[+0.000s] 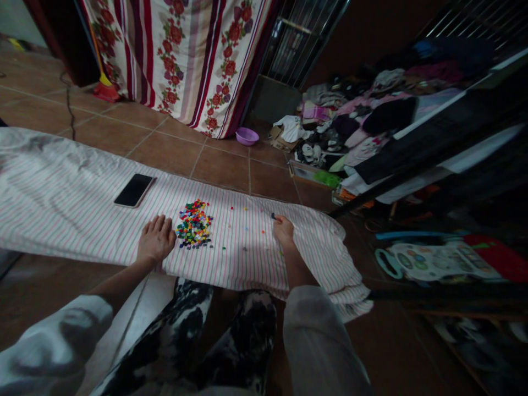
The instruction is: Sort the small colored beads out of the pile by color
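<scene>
Near one phone point(134, 191), one colourful heap point(193, 226), one dark piece point(273, 215) in right fingers point(279, 219)

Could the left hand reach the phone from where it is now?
Probably yes: the left hand lies near the phone, with only striped cloth showing between them and nothing lying on top of the phone.

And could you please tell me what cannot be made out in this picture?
- Dark piece, head view: its full shape, partly covered by the right hand.
- Coloured pieces, head view: their exact count, too small and overlapping.
- Left hand, head view: its underside, turned away from the camera.
- Striped cloth, head view: one end, cut off by the left edge.
</scene>
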Available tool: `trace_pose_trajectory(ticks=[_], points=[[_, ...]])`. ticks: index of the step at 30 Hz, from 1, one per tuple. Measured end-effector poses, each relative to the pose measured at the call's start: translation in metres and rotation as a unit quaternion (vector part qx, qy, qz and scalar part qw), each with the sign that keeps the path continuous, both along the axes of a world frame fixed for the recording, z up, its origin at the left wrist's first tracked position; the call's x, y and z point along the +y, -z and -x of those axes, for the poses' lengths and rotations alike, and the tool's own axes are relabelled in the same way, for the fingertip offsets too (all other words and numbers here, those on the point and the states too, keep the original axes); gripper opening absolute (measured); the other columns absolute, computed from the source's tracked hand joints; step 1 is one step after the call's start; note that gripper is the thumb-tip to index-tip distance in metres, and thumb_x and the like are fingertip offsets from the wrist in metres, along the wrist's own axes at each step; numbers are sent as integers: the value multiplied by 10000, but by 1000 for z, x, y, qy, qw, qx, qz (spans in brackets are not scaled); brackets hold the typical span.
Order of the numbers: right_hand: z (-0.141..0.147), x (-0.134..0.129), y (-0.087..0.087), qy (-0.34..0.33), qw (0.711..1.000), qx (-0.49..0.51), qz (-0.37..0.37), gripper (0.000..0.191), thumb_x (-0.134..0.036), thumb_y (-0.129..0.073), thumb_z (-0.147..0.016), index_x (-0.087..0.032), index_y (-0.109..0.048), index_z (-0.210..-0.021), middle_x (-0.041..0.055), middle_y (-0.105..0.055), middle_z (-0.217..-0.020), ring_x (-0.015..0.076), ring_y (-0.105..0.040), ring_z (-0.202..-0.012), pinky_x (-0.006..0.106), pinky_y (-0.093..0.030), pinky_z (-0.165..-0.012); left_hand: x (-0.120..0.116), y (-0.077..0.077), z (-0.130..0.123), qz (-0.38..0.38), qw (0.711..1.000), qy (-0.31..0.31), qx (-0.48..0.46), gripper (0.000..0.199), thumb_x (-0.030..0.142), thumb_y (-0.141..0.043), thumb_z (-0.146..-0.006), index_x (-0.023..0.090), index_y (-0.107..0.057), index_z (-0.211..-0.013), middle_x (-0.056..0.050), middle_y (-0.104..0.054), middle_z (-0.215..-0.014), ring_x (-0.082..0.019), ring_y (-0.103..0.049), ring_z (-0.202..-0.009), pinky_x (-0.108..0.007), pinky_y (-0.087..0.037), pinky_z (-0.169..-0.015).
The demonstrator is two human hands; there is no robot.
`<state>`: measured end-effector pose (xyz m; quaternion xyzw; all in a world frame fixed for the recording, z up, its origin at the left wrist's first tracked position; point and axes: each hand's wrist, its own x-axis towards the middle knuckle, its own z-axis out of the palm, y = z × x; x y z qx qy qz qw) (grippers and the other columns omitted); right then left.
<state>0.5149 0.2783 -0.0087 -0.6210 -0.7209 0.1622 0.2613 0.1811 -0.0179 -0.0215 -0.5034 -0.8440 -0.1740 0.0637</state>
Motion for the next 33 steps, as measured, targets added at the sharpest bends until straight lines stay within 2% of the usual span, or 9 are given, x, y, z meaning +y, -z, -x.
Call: trace_pose_trajectory(ticks=[3,8,18,25,29,33], points=[[8,-10,0,15,999,19,20,343,-135,-453,-762,-191,-727,-960,51,-729,-924,193,-666,-927,311,-492,-897,0,-1,-1,-3,1000,0,2,509,357,-344,-891,97,-556,-1274,-206,-510,-1392,-329,-388,-1363,-480,-291,-1106],[25,-26,1,-27,998,19,52,315,-150,-473,-770,-192,-722,-959,45,-728,-920,173,-671,-869,276,-503,-839,-1,-1,-1,-5,1000,2,15,508,353,-331,-898,93,-550,-1276,-204,-509,-1394,-328,-396,-1358,-474,-297,-1101],[79,-67,-2,-172,984,17,30,274,-151,-490,-805,-215,-725,-932,27,-718,-980,153,-640,-930,285,-475,-905,0,3,1,-13,1000,-2,-5,490,344,-348,-895,136,-540,-1294,-168,-504,-1411,-306,-383,-1370,-476,-287,-1106],[124,-103,2,-286,957,9,38,254,-147,-515,-847,-223,-732,-953,31,-693,-961,148,-624,-928,268,-462,-898,0,1,0,-3,1000,-5,-5,491,333,-356,-892,121,-542,-1293,-179,-498,-1416,-316,-384,-1371,-477,-282,-1110],[145,-117,5,-321,946,-7,45,254,-161,-514,-879,-235,-732,-985,33,-671,-968,150,-610,-929,264,-453,-890,0,1,0,-8,1000,-2,-12,495,323,-360,-890,108,-538,-1298,-195,-488,-1421,-324,-382,-1371,-483,-281,-1108],[165,-124,4,-330,943,-25,43,247,-201,-510,-910,-238,-730,-1016,46,-638,-994,155,-595,-930,257,-442,-877,1,3,1,-4,1000,-7,0,493,332,-362,-893,115,-539,-1299,-186,-492,-1422,-322,-391,-1365,-477,-287,-1105]])
